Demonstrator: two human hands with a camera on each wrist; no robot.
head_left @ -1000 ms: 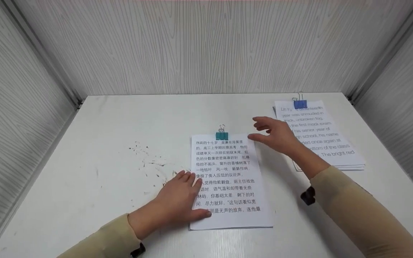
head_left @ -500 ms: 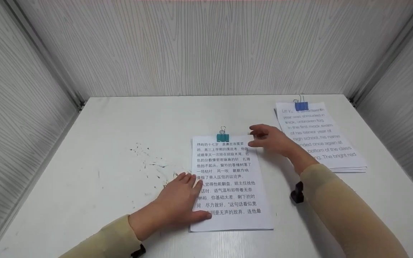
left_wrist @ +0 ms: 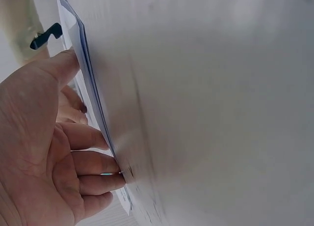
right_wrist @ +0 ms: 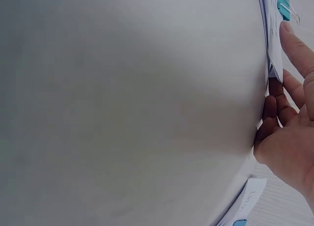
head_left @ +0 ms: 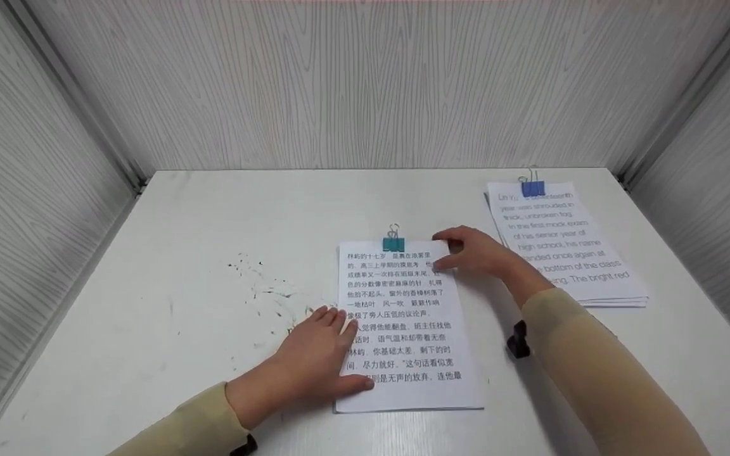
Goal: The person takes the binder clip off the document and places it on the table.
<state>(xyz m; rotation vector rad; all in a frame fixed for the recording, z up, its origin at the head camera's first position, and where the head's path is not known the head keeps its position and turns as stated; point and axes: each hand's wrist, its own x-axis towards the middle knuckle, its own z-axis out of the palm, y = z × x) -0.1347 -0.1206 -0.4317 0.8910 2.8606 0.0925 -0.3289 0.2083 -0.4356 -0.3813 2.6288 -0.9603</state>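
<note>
A stack of printed sheets (head_left: 397,304) with Chinese text lies on the table, a teal binder clip (head_left: 393,244) at its top edge. My left hand (head_left: 314,358) rests along its lower left edge, thumb over the page and fingers spread at the side; the left wrist view shows the fingertips (left_wrist: 117,181) against the sheets' edge. At the stack's upper right corner is my right hand (head_left: 476,251), thumb over the page, forefinger by the top edge. In the right wrist view, fingers (right_wrist: 275,88) touch the corner, and the thumb stands apart from them.
A second stack of sheets (head_left: 555,247) with English text lies at the back right, under a blue binder clip (head_left: 533,188). Dark marks (head_left: 270,291) spot the white table left of the Chinese sheets. Grained panels (head_left: 365,82) wall the table at the back and sides.
My right hand has moved left and slightly down from between the stacks to the Chinese stack's upper right corner. My left hand has stayed on its left edge.
</note>
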